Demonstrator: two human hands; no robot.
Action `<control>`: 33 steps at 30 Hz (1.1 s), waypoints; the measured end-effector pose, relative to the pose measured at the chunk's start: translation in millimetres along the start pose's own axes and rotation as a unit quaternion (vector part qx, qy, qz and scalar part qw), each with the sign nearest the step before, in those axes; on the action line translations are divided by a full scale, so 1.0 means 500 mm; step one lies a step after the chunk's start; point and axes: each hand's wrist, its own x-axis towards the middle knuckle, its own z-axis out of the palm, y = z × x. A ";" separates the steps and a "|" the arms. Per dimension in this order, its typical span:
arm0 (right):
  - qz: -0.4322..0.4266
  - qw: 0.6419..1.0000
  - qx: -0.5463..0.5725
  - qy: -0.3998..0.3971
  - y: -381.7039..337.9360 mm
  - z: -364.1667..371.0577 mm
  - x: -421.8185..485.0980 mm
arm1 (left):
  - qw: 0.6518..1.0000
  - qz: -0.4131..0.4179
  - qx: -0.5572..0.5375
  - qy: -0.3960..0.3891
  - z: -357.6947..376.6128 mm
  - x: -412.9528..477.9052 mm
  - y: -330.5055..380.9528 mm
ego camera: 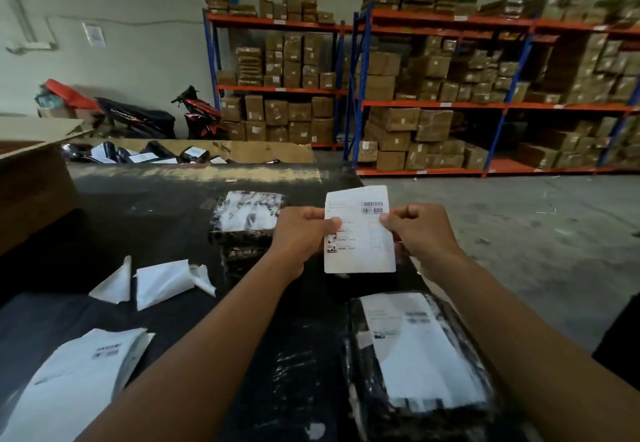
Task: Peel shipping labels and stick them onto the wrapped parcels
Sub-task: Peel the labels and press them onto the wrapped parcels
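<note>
Mostly illegible print on the label (362, 251).

both hands (360, 233) pinch a shipping label (360, 237).

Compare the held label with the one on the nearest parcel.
The held label is in the air, pinched by the left hand and right hand; the parcel label lies flat on the near parcel. The held label's print is sharp; the parcel label's is blurred. Both are white with barcodes upper right.
</note>
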 end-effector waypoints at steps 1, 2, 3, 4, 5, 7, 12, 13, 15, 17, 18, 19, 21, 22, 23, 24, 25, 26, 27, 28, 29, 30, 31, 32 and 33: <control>-0.001 1.000 -0.002 -0.003 0.010 -0.017 0.027 | 1.000 0.000 0.009 0.010 0.022 0.015 0.001; -0.003 1.000 -0.004 -0.008 0.020 -0.032 0.053 | 1.000 0.000 0.016 0.021 0.042 0.032 0.000; -0.003 1.000 -0.009 -0.014 0.030 -0.045 0.080 | 0.999 0.000 0.025 0.033 0.061 0.049 -0.002; -0.004 1.000 -0.012 -0.019 0.038 -0.056 0.105 | 0.998 -0.001 0.035 0.047 0.078 0.065 -0.004; -0.002 1.000 -0.011 -0.025 0.046 -0.066 0.129 | 0.997 -0.005 0.043 0.060 0.094 0.080 -0.007; 0.009 0.999 0.002 -0.037 0.061 -0.077 0.172 | 0.995 -0.018 0.043 0.085 0.120 0.107 -0.014; 0.024 0.999 -0.002 -0.043 0.098 -0.071 0.250 | 0.984 -0.040 0.064 0.159 0.157 0.148 -0.033; 0.032 0.999 -0.002 -0.041 0.107 -0.066 0.265 | 0.982 -0.044 0.065 0.170 0.161 0.156 -0.037; 0.054 0.998 0.001 -0.040 0.122 -0.053 0.286 | 0.980 -0.053 0.059 0.181 0.162 0.173 -0.047; 0.072 0.997 0.001 -0.040 0.137 -0.041 0.302 | 0.980 -0.063 0.052 0.181 0.160 0.190 -0.060; 0.077 0.996 -0.002 -0.039 0.143 -0.035 0.308 | 0.980 -0.066 0.053 0.181 0.158 0.199 -0.068; 0.081 0.996 -0.006 -0.038 0.149 -0.028 0.313 | 0.979 -0.069 0.056 0.182 0.156 0.208 -0.075; 0.088 0.995 -0.015 -0.040 0.158 -0.014 0.323 | 0.977 -0.076 0.071 0.184 0.152 0.226 -0.093; 0.095 0.994 -0.020 -0.042 0.164 -0.007 0.329 | 0.976 -0.081 0.082 0.186 0.150 0.235 -0.103; 0.101 0.994 -0.023 -0.044 0.172 0.001 0.335 | 0.974 -0.083 0.093 0.191 0.148 0.245 -0.113; 0.105 0.993 -0.027 -0.046 0.179 0.008 0.342 | 0.971 -0.082 0.102 0.199 0.146 0.256 -0.125; 0.105 0.993 -0.033 -0.048 0.188 0.015 0.349 | 0.968 -0.081 0.112 0.209 0.144 0.267 -0.138; 0.103 0.993 -0.040 -0.049 0.195 0.021 0.356 | 0.964 -0.080 0.125 0.220 0.143 0.276 -0.148; 0.100 0.993 -0.047 -0.049 0.202 0.027 0.361 | 0.960 -0.080 0.136 0.232 0.143 0.281 -0.155; 0.098 0.993 -0.052 -0.045 0.208 0.033 0.366 | 0.957 -0.079 0.142 0.241 0.143 0.285 -0.159; 0.097 0.993 -0.058 -0.040 0.213 0.039 0.371 | 0.954 -0.078 0.146 0.249 0.144 0.289 -0.161; 0.097 0.993 -0.063 -0.036 0.215 0.043 0.374 | 0.952 -0.077 0.149 0.255 0.146 0.292 -0.161; 0.097 0.993 -0.066 -0.033 0.219 0.047 0.377 | 0.951 -0.074 0.151 0.261 0.147 0.296 -0.163; 0.096 0.993 -0.066 -0.030 0.220 0.048 0.377 | 0.950 -0.071 0.151 0.266 0.149 0.298 -0.163; 0.096 0.993 -0.064 -0.028 0.221 0.049 0.378 | 0.949 -0.070 0.148 0.268 0.149 0.300 -0.164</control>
